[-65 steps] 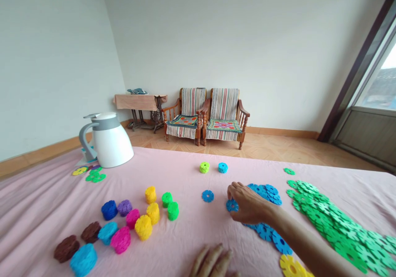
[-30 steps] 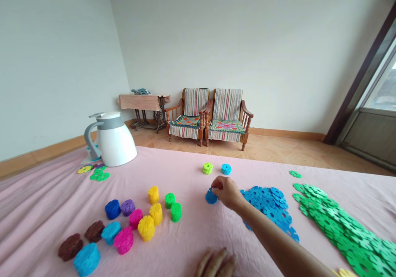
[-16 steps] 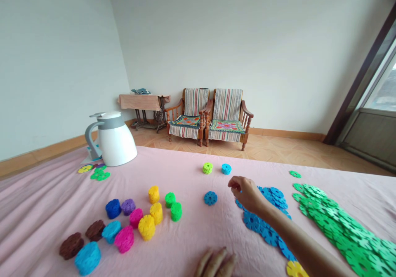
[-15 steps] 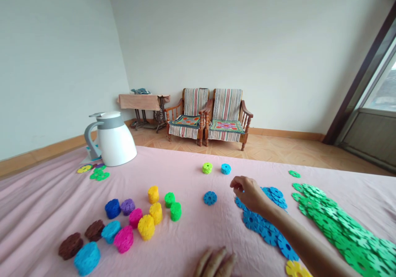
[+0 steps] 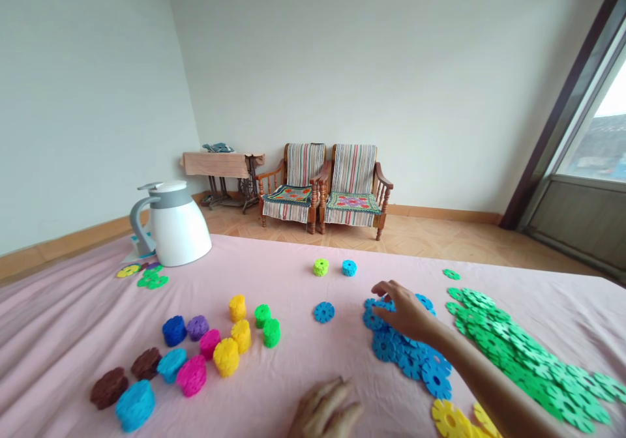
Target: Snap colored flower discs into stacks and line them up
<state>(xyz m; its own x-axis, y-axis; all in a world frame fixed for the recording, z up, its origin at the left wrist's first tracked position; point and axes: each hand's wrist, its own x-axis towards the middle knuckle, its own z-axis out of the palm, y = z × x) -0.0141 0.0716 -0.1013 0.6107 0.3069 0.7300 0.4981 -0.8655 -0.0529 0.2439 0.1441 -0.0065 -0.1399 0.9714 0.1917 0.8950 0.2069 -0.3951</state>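
My right hand [image 5: 403, 309] is over the pile of blue flower-shaped plastic discs [image 5: 411, 353], thumb and fingers apart, the fingertips at the pile's far part. The hand and forearm hide some of the discs. My left hand [image 5: 327, 410] rests low on the pink cloth with loosely bent fingers and nothing visible in them. A single blue disc [image 5: 323, 312] lies flat left of the pile. Beyond it stand a small lime-green stack [image 5: 321, 267] and a small blue stack [image 5: 349, 268].
Green discs [image 5: 523, 353] spread along the right; yellow discs [image 5: 447, 418] lie near the front. Several coloured stacks, including a pink stack [image 5: 192, 376] and a brown stack [image 5: 109, 388], stand left. A white jug [image 5: 178, 229] stands at the back left. Two armchairs [image 5: 352, 193] are beyond the cloth.
My right hand has come down onto the blue pile, and its thumb has parted from the fingers. My left hand shows further up in view. The view has shifted slightly.
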